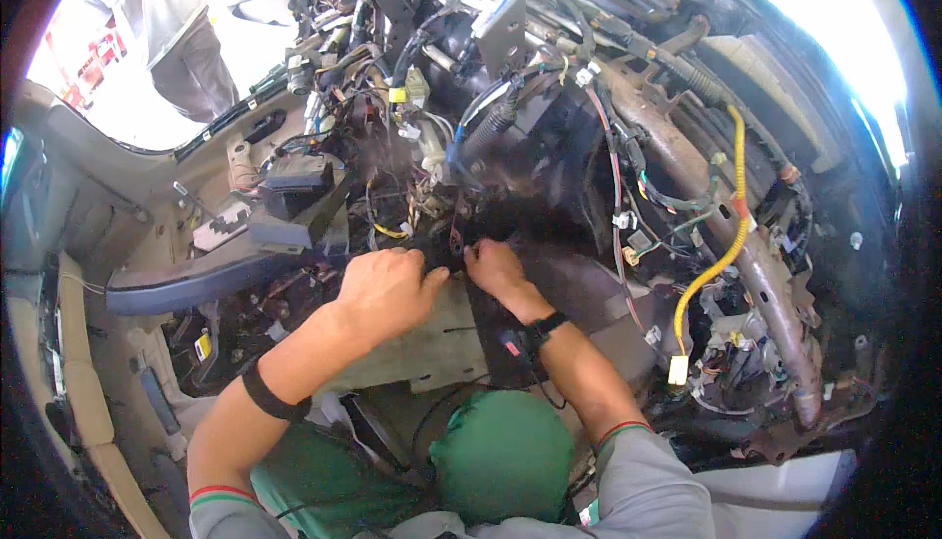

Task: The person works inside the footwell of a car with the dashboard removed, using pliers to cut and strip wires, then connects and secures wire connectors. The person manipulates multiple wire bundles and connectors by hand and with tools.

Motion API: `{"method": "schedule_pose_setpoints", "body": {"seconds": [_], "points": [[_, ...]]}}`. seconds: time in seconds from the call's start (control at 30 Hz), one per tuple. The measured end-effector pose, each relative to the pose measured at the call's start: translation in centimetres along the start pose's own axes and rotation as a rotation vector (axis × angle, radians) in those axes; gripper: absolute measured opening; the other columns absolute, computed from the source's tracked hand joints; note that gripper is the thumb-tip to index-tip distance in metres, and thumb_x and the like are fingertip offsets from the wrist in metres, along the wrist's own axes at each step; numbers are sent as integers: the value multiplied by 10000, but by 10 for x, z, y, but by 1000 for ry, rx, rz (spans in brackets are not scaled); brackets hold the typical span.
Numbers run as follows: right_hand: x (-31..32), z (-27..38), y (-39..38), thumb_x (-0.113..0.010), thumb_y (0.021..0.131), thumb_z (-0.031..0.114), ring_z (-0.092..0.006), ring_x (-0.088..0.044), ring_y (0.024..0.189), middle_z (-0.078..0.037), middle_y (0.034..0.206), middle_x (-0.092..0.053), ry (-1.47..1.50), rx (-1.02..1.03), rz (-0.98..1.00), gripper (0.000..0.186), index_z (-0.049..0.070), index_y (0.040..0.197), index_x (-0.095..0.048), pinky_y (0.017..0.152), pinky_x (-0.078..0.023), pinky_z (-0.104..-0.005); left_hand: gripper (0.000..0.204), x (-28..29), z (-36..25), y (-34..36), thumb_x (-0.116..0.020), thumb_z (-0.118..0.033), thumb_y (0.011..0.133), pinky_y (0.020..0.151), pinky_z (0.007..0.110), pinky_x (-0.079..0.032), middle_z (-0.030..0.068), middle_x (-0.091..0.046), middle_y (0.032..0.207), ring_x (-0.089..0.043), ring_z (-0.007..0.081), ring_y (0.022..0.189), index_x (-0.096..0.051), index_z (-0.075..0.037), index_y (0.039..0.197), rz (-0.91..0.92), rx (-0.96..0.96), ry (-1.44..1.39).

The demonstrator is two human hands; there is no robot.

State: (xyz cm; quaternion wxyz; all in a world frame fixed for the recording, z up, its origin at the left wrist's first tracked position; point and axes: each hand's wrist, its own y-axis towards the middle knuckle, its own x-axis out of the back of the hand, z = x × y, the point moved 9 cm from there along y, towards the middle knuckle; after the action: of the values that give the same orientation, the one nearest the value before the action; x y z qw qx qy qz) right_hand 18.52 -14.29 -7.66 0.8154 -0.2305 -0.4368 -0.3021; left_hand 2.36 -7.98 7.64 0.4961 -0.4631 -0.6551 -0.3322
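Note:
My left hand (386, 289) is near the middle, its back to me and its fingers curled over, with the thumb pointing right. Whatever the fingers hold is hidden behind the knuckles and in shadow. Just to the right, my right hand (496, 266) has its fingers bent together beside a dark metal bracket (457, 237); what is in them I cannot make out. Both hands are low in the opened-up dash area of a vehicle. Right beyond my left hand hangs a thin wire with yellow wrapping (390, 232). A beige floor panel (432, 338) lies beneath my hands.
Tangled wiring harnesses (412, 78) fill the far side. A rusty metal crossbeam (731, 220) slants down on the right, beside a yellow corrugated cable (726, 255) with a white connector (678, 370). A dark trim panel (216, 279) juts in from the left. A person (191, 49) stands outside the far-left opening.

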Motion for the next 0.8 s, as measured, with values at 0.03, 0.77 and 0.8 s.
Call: {"method": "schedule_pose_setpoints", "body": {"seconds": [0.03, 0.77, 0.8], "points": [[25, 13, -9, -635, 923, 349, -403, -695, 878, -241, 943, -709, 96, 82, -125, 359, 0, 984, -695, 778, -545, -493, 464, 7, 4, -7, -558, -416, 954, 692, 488, -550, 221, -686, 776, -685, 391, 748, -678, -6, 772, -29, 15, -5], [184, 124, -31, -713, 888, 242, -15, -340, 464, 88, 643, -418, 1112, 24, -196, 177, 145, 976, -593, 380, -216, -208, 593, 7, 110, -64, -484, -480, 985, 845, 523, -517, 290, -682, 874, -661, 463, 895, -717, 39, 817, -63, 247, -161], [187, 129, -31, -706, 898, 233, -23, -338, 455, 85, 629, -413, 1168, 44, -159, 169, 152, 963, -571, 382, -222, -210, 591, 4, 111, -63, -488, -483, 979, 850, 519, -521, 287, -687, 890, -665, 458, 909, -722, 40, 834, -44, 253, -164]]}}
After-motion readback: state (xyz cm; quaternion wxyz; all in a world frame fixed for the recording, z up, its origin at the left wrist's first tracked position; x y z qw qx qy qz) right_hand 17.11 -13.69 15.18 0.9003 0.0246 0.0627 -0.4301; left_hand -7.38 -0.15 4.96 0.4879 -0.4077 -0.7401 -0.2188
